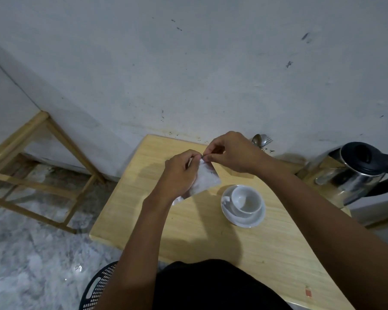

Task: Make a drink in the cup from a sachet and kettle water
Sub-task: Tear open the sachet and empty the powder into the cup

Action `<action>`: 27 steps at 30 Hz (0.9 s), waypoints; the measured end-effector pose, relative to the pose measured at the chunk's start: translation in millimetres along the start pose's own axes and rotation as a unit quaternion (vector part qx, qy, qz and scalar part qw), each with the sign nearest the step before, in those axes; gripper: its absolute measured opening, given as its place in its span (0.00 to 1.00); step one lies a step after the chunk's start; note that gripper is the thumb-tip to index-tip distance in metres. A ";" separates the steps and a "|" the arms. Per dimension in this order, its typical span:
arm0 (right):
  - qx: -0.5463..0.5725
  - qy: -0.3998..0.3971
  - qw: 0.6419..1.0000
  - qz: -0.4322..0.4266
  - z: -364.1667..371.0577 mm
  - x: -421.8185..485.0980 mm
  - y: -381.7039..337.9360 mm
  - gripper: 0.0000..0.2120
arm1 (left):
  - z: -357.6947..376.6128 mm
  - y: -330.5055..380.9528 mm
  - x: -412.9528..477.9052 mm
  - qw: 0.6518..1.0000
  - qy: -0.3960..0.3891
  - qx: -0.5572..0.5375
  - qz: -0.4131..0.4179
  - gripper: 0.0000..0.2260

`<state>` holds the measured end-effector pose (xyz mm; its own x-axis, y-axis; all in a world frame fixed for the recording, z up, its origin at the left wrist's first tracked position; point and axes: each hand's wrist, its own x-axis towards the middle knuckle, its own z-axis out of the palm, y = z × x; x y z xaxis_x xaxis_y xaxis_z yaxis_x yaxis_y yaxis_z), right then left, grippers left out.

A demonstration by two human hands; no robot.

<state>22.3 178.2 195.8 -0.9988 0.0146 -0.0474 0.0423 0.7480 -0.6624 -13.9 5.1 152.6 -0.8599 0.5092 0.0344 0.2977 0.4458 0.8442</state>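
Note:
A pale sachet (205, 179) hangs above the wooden table (188, 231), left of the cup. My left hand (179, 173) grips its left side, and my right hand (231, 151) pinches its top corner with thumb and finger. The white cup (246, 201) stands on a white saucer (253, 221), and its inside looks empty. A steel kettle (356, 173) with a black lid and handle stands at the right, close to the wall.
A spoon and fork (261, 139) stick up at the table's back edge by the wall. A wooden frame stand (38, 157) is on the floor at left. A dark perforated basket (96, 289) sits below the table's near left corner.

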 end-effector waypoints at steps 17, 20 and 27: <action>-0.036 0.026 0.999 -0.031 4.3 -9.9 -11.4 0.04 | 1.9 14.8 -6.4 0.991 0.058 -0.118 -0.020 0.10; -0.085 0.052 0.993 -0.067 10.3 -11.4 -10.3 0.03 | 3.7 14.8 -2.4 0.984 0.059 -0.154 -0.063 0.10; -0.172 0.134 0.958 -0.184 14.9 -14.1 -4.6 0.02 | 3.2 16.5 6.0 0.978 0.040 -0.188 -0.086 0.10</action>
<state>36.5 164.7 188.4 -0.9172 -0.1567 0.3662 -0.2788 0.9092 -0.3091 -12.8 17.8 165.1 -0.9182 0.3843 -0.0957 -0.0140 0.2100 0.9776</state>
